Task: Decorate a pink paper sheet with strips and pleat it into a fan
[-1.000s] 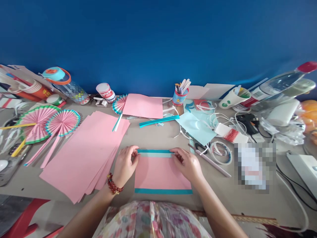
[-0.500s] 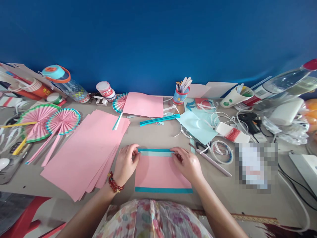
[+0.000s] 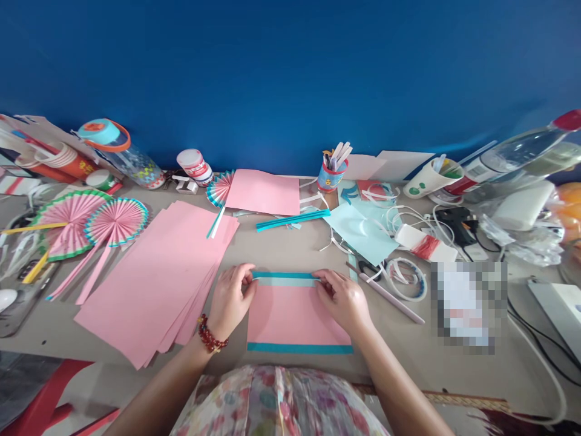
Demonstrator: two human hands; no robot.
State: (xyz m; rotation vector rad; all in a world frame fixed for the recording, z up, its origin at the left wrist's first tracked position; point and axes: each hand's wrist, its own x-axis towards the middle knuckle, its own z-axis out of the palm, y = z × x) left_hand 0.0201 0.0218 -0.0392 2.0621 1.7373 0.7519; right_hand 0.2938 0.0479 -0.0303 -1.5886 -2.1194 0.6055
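Observation:
In front of me on the table lies a pink sheet of paper (image 3: 295, 318) with a teal strip along its near edge. Its far edge carries a pale blue band (image 3: 285, 282) and a teal band. My left hand (image 3: 233, 297), a red bead bracelet at its wrist, pinches the far left corner between thumb and fingers. At the far right corner my right hand (image 3: 340, 297) does the same, its fingertips partly hidden. Beyond them lie teal paper strips (image 3: 293, 220). A pen-like pink stick (image 3: 394, 300) lies right of my right hand.
Left of me is a stack of pink sheets (image 3: 154, 278), with folded paper fans (image 3: 117, 222) beyond it. At the back stands a pen cup (image 3: 333, 175). Pale blue paper (image 3: 363, 233), a tape roll (image 3: 411, 280), a black glue gun (image 3: 456, 224) and cords crowd the right side.

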